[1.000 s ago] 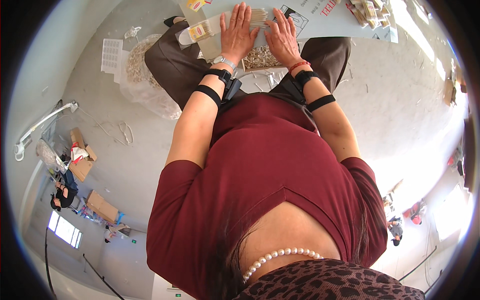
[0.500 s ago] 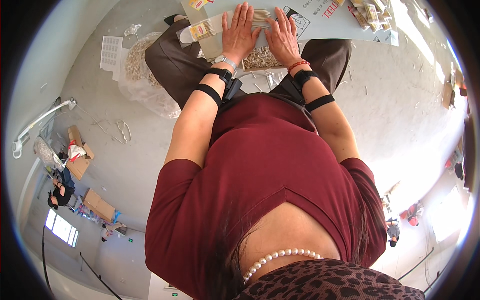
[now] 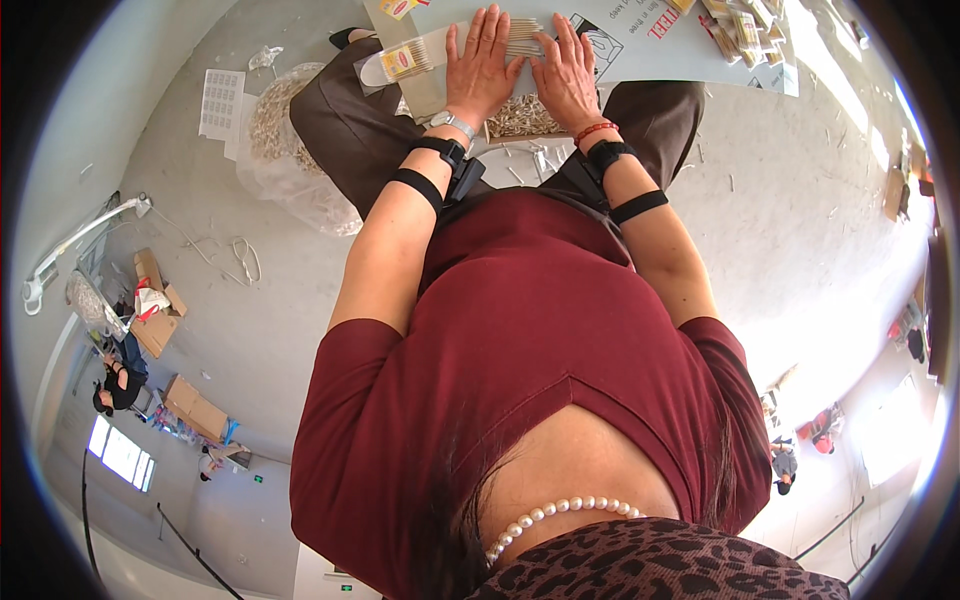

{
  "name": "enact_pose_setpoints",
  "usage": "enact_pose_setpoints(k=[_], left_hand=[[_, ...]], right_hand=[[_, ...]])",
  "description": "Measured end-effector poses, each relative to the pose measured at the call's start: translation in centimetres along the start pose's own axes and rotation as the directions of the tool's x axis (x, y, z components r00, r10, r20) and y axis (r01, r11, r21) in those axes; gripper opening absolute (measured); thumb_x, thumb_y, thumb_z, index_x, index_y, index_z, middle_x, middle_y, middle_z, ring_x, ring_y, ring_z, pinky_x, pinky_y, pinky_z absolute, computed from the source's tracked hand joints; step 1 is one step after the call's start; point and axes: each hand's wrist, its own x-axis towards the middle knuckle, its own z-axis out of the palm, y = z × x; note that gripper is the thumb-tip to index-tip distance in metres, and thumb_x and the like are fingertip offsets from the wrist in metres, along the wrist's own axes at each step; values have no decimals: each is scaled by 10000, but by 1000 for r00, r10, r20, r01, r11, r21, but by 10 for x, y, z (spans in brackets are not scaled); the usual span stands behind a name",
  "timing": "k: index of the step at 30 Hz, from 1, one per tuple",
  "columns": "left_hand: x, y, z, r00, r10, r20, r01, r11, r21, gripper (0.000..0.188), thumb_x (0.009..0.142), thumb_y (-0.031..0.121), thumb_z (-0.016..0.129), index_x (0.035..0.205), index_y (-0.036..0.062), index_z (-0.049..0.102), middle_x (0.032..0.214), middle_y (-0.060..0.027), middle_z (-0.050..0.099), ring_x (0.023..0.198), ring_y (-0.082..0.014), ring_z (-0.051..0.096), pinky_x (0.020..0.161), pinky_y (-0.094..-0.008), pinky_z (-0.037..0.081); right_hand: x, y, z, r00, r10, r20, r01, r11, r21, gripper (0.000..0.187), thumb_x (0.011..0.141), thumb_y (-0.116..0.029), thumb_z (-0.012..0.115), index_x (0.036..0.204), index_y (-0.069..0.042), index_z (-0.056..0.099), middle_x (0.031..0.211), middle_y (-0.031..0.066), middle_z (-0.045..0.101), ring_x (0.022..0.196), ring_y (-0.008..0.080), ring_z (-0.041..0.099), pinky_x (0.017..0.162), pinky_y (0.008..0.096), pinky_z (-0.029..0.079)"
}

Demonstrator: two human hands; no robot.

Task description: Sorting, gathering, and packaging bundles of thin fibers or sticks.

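Observation:
My left hand [image 3: 481, 68] lies flat with its fingers stretched out on a clear plastic packet, whose yellow and white label [image 3: 404, 61] shows left of the wrist. Opposite it, my right hand [image 3: 565, 78] rests palm down, fingers extended and slightly apart. Between the fingertips a row of thin wooden cotton swabs [image 3: 522, 38] lies side by side. Both hands are on a grey printed board [image 3: 660, 62] across my knees. Under the wrists, an open box holds a heap of loose cotton swabs [image 3: 522, 117]. What lies beneath the palms is hidden.
Filled swab packets [image 3: 745, 35] are piled at the board's right end. Left of my leg, a clear bag of swabs [image 3: 285, 130] stands on the floor beside a printed sheet [image 3: 221, 103]. Scattered swabs lie on the floor to the right. Cardboard boxes [image 3: 197, 408] and people are farther off.
My right hand has shifted very slightly, its fingers a little to the right. The left hand stays flat in the same place.

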Motion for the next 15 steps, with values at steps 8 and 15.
enact_pose_setpoints(k=[8, 15], left_hand=[[0, 0, 0, 1000, -7, 14, 7, 1000, 6, 723, 1022, 478, 546, 1604, 118, 313, 1684, -83, 300, 1564, -242, 253, 1236, -581, 141], [0, 0, 1, 1000, -13, 18, 13, 1000, -1, 728, 1021, 477, 546, 1608, 117, 308, 1686, -84, 296, 1565, -246, 251, 1237, -583, 140]], right_hand=[[0, 2, 2, 1000, -2, -6, 2, 1000, 8, 456, 957, -196, 636, 1378, -74, 510, 1589, 214, 349, 1519, 358, 300, 1238, 560, 192], [2, 0, 2, 1000, 8, -8, -8, 1000, 11, 497, 956, -198, 636, 1413, -73, 485, 1589, 214, 351, 1521, 355, 299, 1241, 554, 189]])
